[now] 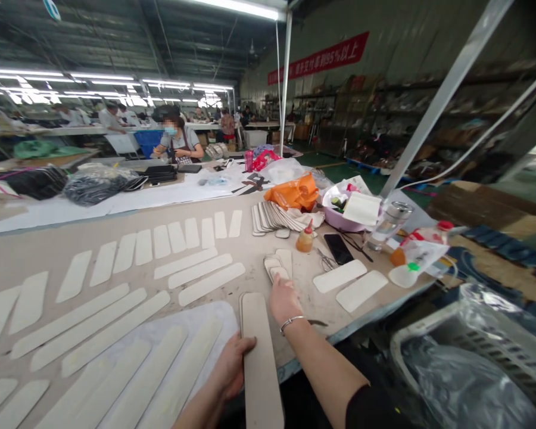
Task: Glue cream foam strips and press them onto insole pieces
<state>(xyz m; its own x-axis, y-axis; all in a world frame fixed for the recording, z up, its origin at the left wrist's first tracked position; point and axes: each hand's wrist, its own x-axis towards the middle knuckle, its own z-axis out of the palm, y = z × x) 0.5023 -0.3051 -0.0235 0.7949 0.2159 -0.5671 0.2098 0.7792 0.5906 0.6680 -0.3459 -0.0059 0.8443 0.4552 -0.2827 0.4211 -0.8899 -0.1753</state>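
Observation:
My left hand (pixel 233 364) is closed round the edge of a stack of long pale strips (pixel 259 357), its thumb on top. My right hand (pixel 286 301), with a bracelet at the wrist, reaches over the table to a small stack of short pale pieces (pixel 274 265); its fingertips touch the near end of that stack, and some fingers are hidden beneath the hand. Rows of long pale strips (pixel 116 333) and short pale pieces (pixel 162 241) lie on the table to the left. Two more pale pieces (pixel 361 291) lie to the right.
Beyond my right hand are scissors (pixel 327 260), a black phone (pixel 338 248), a glue bottle (pixel 305 238), an orange bag (pixel 293 192) and a glass jar (pixel 388 226). A plastic basket (pixel 402 339) stands off the table's right edge. A person (pixel 181 143) sits across the table.

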